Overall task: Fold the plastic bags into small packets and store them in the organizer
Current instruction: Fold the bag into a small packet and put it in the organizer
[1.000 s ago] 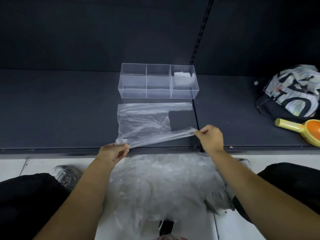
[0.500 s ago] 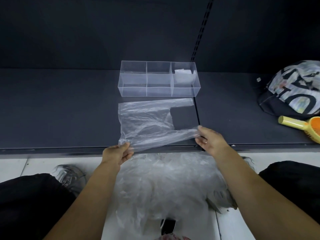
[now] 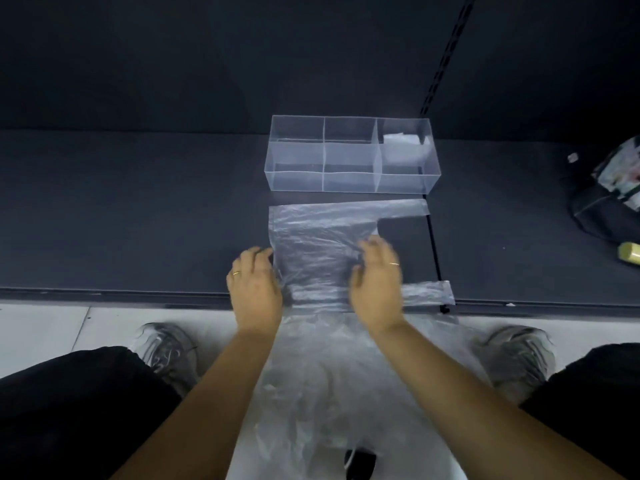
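A clear plastic bag [image 3: 311,237] lies flat on the dark shelf [image 3: 138,220], its two handles pointing right. My left hand [image 3: 254,285] rests at the bag's left edge with fingers spread. On the bag's right part my right hand [image 3: 375,271] presses down, fingers relaxed and slightly blurred. Behind the bag stands the clear organizer [image 3: 349,154] with several compartments. A folded packet [image 3: 401,143] sits in its right compartment. A heap of loose clear bags [image 3: 346,393] lies on the floor between my legs.
At the right of the shelf lie a printed cap [image 3: 613,188] and the yellow handle of a brush [image 3: 628,252]. A slotted black upright [image 3: 440,64] runs up the back wall. My grey shoes [image 3: 166,351] stand on the white tiled floor.
Both hands let go of the bag's near edge, which now lies flat on the shelf. They moved forward onto the bag with fingers spread. The camera tilted down.
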